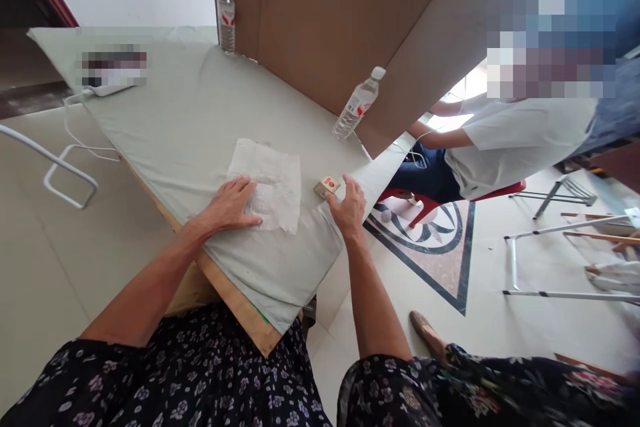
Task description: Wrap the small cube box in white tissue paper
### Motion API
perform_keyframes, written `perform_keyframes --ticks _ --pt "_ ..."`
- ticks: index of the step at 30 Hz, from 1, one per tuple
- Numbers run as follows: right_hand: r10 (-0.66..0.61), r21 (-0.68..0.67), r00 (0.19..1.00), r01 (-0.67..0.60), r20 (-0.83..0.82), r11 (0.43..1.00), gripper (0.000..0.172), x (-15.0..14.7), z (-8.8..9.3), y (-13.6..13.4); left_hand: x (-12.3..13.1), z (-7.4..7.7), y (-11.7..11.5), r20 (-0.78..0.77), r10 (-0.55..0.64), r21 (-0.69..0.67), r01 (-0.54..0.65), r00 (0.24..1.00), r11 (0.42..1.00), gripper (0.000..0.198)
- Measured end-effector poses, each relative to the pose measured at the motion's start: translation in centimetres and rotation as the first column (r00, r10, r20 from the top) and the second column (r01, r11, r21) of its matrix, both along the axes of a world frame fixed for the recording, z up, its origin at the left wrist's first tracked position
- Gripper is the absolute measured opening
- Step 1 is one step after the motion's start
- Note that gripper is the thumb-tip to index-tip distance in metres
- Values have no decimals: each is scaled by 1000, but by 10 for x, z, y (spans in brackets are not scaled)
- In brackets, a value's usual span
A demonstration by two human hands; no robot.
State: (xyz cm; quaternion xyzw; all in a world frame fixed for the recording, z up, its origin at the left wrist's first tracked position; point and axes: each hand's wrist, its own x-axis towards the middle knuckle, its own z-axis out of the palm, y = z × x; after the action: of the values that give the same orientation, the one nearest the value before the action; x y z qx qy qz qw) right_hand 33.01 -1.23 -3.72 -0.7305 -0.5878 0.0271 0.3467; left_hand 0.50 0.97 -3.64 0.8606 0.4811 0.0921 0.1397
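A white, wrinkled paper tissue point(275, 180) lies spread flat on the cloth-covered table. My left hand point(233, 205) rests on its left part, palm down, with the thumb stretched over the sheet and nothing gripped. To the right of the tissue is a small box that looks like a matchbox point(329, 184), cream-coloured with a red mark on top. My right hand point(349, 205) is beside it at the table's right edge, thumb tip at or touching the box's near side. The other fingers extend past the box without wrapping round it.
Two water bottles stand along the back, one on the left point(227, 20) and one on the right point(357, 107), before a tall cardboard screen point(340, 7). A white power strip point(113, 85) with a cable lies far left. Beyond the screen sits a person in a white shirt point(525, 140).
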Motion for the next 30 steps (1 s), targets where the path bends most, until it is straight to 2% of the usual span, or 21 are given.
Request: perform_keyframes --ticks 2,3,6,9,12,16,19,22,26,28,30 --pt "67 77 997 -70 42 995 55 -22 3 -4 3 3 1 24 -2 23 2 1000 1000 84" --pt "140 80 988 -144 63 986 52 -37 4 -4 5 5 2 37 -6 40 5 999 999 81" --pt "426 -56 897 -422 118 905 57 -84 6 1 12 12 9 42 -29 74 26 999 997 74" --pt "542 -249 831 -502 127 828 67 -109 4 11 14 12 17 -43 -3 34 4 999 999 75" --pt "525 -357 836 -446 163 821 68 -106 0 14 9 5 20 -120 68 -2 -68 990 998 85" --pt "470 -381 859 -373 204 846 68 -88 -3 4 1 -2 20 -123 86 3 -86 989 996 98" --pt "459 -395 865 -356 204 847 67 -83 -3 -1 -2 -3 18 -104 76 7 -76 992 997 98" --pt "458 -385 869 -363 189 848 68 -83 -5 0 -5 -4 13 -41 97 44 -95 994 994 89" --pt "447 -274 880 -395 160 877 57 -81 -13 0 -9 -9 5 27 107 62 -109 994 992 82" --pt "416 -158 896 -393 153 906 42 -77 -15 -2 -10 -11 3 39 107 37 -109 993 993 83" --pt "323 -3 935 -326 148 945 30 -70 -16 -5 -10 -12 3 55 109 22 -110 993 994 85"
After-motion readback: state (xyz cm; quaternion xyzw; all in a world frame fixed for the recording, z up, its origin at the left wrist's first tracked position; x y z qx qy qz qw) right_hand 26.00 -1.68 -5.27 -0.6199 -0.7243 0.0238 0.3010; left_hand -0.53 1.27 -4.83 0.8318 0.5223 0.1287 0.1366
